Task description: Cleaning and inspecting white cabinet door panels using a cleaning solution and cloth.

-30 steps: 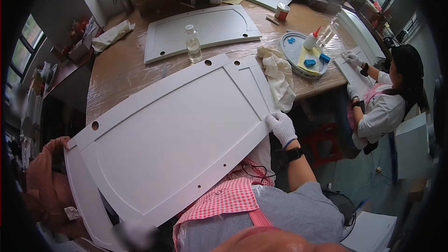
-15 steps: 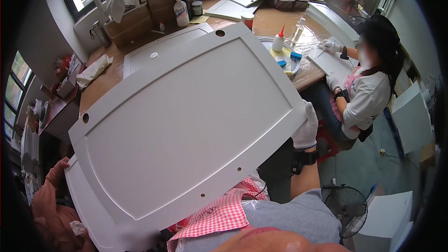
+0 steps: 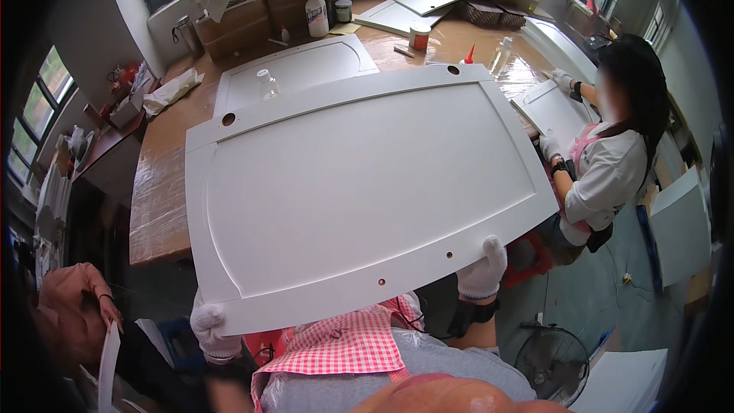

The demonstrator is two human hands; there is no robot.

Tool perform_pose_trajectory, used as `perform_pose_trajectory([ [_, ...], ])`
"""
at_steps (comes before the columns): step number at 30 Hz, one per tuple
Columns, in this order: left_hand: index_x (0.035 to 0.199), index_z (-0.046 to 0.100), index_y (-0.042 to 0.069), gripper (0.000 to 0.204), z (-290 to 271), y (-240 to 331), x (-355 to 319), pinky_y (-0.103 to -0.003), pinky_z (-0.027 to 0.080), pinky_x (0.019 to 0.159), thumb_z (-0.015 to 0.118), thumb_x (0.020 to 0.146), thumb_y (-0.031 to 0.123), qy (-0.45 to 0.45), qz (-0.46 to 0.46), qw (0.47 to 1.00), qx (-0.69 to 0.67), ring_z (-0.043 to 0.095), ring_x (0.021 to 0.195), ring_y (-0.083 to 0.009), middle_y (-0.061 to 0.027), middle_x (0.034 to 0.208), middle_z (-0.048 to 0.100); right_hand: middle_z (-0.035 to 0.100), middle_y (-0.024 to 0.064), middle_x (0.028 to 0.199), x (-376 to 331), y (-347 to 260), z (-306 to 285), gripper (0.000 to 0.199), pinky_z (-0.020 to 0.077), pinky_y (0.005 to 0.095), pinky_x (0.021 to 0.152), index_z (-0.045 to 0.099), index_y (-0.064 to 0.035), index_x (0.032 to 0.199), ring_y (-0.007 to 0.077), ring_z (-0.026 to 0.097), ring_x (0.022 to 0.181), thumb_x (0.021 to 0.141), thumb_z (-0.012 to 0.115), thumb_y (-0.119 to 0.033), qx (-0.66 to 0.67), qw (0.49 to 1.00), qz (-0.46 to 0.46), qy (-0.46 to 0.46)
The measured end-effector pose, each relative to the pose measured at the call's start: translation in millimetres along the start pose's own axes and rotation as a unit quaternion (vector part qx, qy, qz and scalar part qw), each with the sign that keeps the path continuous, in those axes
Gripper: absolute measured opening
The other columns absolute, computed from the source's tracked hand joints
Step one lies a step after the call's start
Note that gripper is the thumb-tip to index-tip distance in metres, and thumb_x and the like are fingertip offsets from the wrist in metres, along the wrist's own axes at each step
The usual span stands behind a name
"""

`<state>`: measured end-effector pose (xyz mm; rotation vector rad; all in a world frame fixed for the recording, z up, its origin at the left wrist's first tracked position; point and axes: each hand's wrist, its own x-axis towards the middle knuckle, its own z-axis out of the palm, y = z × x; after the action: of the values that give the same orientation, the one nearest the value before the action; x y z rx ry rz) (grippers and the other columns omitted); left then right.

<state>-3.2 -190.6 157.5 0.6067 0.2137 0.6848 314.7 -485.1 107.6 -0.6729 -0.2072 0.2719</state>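
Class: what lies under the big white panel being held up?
Under the panel: table edge, checked apron, gloved left hand and right hand gripping. The rest is covered.

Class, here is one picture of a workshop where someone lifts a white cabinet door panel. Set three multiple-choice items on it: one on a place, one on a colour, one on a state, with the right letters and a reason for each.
1. Where does the right hand grip the white door panel?
A. its near edge
B. its far edge
C. its middle

2. What colour is the checked cloth below the panel?
A. blue and white
B. red and white
C. green and white

3. How is the panel?
A. lying flat on the wooden table
B. leaning on a wall
C. held up off the table by both hands

Answers:
1 A: the gloved fingers curl over the near edge.
2 B: its squares are red and white.
3 C: the left hand and the right hand carry it.
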Motion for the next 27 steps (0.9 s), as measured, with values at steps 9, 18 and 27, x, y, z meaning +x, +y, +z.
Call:
perform_pose_trajectory([
  [9,0.142,0.044,-0.009,0.067,44.0,-13.1,8.7,-0.04,0.057,0.095,0.066,0.08,0.005,-0.055,-0.006,0.996,0.071,0.067,0.111,-0.032,-0.0207,0.125,0.063,0.07,0.0179,0.11,-11.4,-5.2,11.8,0.028,0.058,0.0449,0.088,0.067,0.0017,0.106,0.0329,0.07,0.1,0.089,0.063,-0.02,0.118,0.992,-0.044,-0.027],
  [18,0.146,0.039,-0.008,0.075,30.3,3.6,29.6,-0.04,0.054,0.099,0.064,0.083,0.023,-0.105,0.001,0.976,0.191,0.064,0.114,-0.03,-0.0195,0.129,0.06,0.07,0.0204,0.112,-18.3,-14.9,25.0,0.023,0.0582,0.0459,0.087,0.069,0.0022,0.1,0.0345,0.07,0.101,0.089,0.06,-0.016,0.095,0.994,-0.053,-0.017],
  [27,0.14,0.045,-0.009,0.071,35.5,-10.4,62.7,-0.039,0.054,0.097,0.064,0.078,0.019,-0.081,-0.029,0.99,0.115,0.066,0.11,-0.0285,-0.0189,0.122,0.064,0.068,0.0169,0.112,-10.6,-21.9,32.2,0.021,0.0577,0.0443,0.087,0.065,0.0002,0.101,0.0315,0.068,0.104,0.089,0.059,-0.015,0.058,0.997,-0.047,0.026],
])
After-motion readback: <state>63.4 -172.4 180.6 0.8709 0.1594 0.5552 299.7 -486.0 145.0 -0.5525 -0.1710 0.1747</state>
